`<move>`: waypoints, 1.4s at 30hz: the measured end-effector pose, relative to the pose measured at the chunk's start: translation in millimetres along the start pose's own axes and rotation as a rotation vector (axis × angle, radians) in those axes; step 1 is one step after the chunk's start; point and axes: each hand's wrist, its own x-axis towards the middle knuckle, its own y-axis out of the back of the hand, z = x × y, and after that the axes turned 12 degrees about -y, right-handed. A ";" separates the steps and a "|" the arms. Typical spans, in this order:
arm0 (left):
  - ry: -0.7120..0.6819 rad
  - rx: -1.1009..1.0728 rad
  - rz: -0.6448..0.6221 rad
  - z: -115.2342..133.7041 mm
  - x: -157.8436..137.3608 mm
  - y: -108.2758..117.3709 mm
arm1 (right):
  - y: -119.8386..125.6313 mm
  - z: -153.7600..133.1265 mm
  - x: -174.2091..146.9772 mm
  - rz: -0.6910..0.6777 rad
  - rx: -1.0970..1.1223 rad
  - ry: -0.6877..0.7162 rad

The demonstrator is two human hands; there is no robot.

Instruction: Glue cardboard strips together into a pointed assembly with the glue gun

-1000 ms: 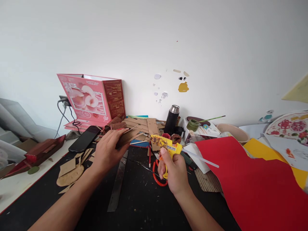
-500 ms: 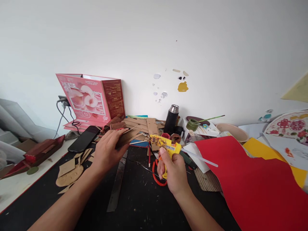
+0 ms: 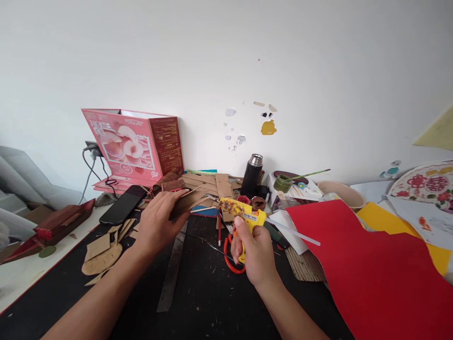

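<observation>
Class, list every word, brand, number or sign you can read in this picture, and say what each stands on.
"囍", apparently, in red on the round floral board.
Pink box: lettering on its front and dark red side, too small to read.
Yellow glue gun: label text too small and blurred to read.

Left grip (image 3: 159, 220) bare; right grip (image 3: 257, 250) bare; both forearms (image 3: 106, 290) bare.
</observation>
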 end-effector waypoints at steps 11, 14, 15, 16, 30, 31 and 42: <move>0.012 -0.004 0.010 0.1 0.2 1.0 | -0.4 0.3 -0.1 0.013 0.017 -0.013; 0.014 -0.006 0.009 0.2 0.5 0.7 | -0.5 -0.5 -0.5 0.013 0.018 -0.014; 0.017 -0.006 0.006 0.2 0.6 0.5 | -0.4 -0.7 -0.5 0.011 0.017 -0.013; 0.022 -0.004 0.004 0.2 0.7 0.3 | -0.3 -0.8 -0.6 0.009 0.014 -0.012; 0.021 -0.002 -0.002 0.1 0.0 -0.2 | -0.2 0.3 0.2 0.005 0.027 0.001; 0.020 -0.001 -0.001 0.1 0.1 -0.2 | 0.0 0.2 0.1 0.001 0.022 0.006; 0.054 -0.026 -0.002 1.2 0.9 1.5 | -0.6 -0.2 0.9 0.006 0.031 0.000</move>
